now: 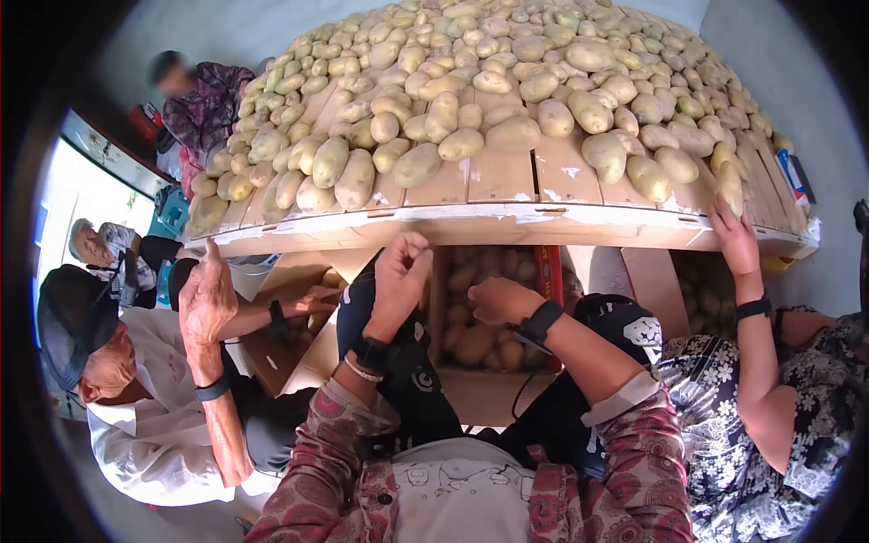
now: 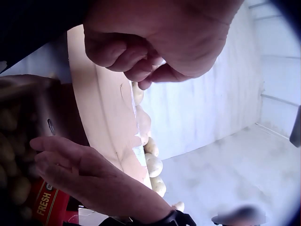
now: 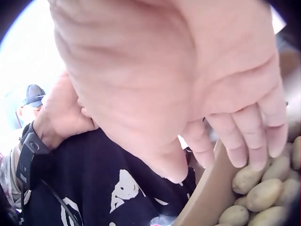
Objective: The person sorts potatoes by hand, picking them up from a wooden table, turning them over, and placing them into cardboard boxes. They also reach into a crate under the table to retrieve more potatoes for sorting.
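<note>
My left hand (image 1: 398, 279) is raised near the front edge of the table (image 1: 425, 233). Its fingers curl in toward the thumb, and nothing shows in its grasp in the left wrist view. Lower and to the right, my right hand (image 1: 501, 301) hangs over potatoes (image 1: 475, 346) in an open cardboard box (image 1: 466, 389) between my knees. Seen in the right wrist view, its fingers (image 3: 254, 132) are extended and slightly spread, holding nothing, with potatoes (image 3: 265, 194) beyond the fingertips. A red panel (image 2: 49, 202) lettered FRESH stands along the box's side.
A large heap of potatoes (image 1: 444, 116) covers the slatted table. At left, a person in a cap (image 1: 68, 317) reaches into another potato box (image 1: 272, 348). On the right, another person's hand (image 1: 735, 237) touches a potato (image 1: 730, 188) at the table edge. Someone sits behind, far left.
</note>
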Motion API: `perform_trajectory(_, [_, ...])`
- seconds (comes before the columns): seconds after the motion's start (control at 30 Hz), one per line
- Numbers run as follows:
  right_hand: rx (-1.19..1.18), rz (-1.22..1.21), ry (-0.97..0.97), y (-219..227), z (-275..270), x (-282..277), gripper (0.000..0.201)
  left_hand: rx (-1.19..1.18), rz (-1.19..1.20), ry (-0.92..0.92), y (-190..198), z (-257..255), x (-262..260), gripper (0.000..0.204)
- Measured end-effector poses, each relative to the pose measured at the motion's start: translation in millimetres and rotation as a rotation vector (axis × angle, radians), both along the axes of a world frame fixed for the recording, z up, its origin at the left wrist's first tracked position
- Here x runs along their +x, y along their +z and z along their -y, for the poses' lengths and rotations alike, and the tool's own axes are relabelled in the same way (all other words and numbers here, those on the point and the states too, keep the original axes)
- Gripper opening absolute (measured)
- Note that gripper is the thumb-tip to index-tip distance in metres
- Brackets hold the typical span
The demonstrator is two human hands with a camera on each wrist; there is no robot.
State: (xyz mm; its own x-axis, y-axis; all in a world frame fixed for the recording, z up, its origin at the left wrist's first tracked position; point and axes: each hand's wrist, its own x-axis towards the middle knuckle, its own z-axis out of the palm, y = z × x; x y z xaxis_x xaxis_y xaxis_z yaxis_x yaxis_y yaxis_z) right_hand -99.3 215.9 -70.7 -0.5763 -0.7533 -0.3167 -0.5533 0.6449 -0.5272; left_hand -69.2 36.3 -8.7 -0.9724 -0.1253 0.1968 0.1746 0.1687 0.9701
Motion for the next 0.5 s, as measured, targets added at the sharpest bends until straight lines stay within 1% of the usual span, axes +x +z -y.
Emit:
perform_trajectory(0.03, [0.031,0.003,-0.027,2.8,-1.2,0.1,0.022,-0.01,-0.011,0.013,4.7,5.7,-12.7,0.018])
perform_trajectory(0.07, [0.03,0.004,-0.034,3.1,-4.1,-0.1,0.022,-0.215,-0.087,0.086,18.5,4.9,-25.7,0.023])
perform_trajectory(0.1, [-0.032,0.003,-0.035,3.4,-7.7,0.0,0.023,-0.417,-0.162,0.161,31.3,2.3,-37.9,0.029])
perform_trajectory(0.13, [-0.098,-0.001,-0.033,4.9,-10.1,-1.3,0.024,-0.418,-0.162,0.159,32.6,3.1,-53.2,0.029])
perform_trajectory(0.2, [-0.077,-0.019,-0.034,4.1,-12.6,-0.1,0.024,-1.018,-0.475,0.308,32.2,8.8,-85.8,0.05])
perform_trajectory(0.23, [-0.046,-0.027,-0.033,4.0,-15.1,-0.2,0.025,-1.02,-0.485,0.302,33.0,11.5,-98.6,0.05])
perform_trajectory(0.3, [-0.018,-0.001,-0.038,12.0,-20.5,0.7,0.025,-1.141,-0.153,0.139,28.3,13.6,-115.8,0.056])
perform_trajectory(0.33, [0.007,0.021,-0.032,14.8,-21.5,0.8,0.026,-1.199,-0.194,0.146,30.2,12.3,-119.4,0.057])
perform_trajectory(0.37, [0.001,0.022,-0.036,14.2,-21.1,0.4,0.026,-1.204,-0.197,0.142,31.9,11.5,-122.9,0.057])
perform_trajectory(0.43, [-0.025,0.012,-0.038,9.2,-22.0,1.7,0.026,-1.32,-0.083,0.162,34.6,7.6,-125.9,0.059])
perform_trajectory(0.47, [-0.022,0.016,-0.042,5.3,-23.2,3.4,0.026,-1.317,-0.082,0.156,35.4,4.1,-126.9,0.059])
perform_trajectory(0.5, [-0.002,0.027,-0.048,2.3,-21.8,3.3,0.026,-1.362,-0.032,0.198,38.2,1.8,-129.4,0.058])
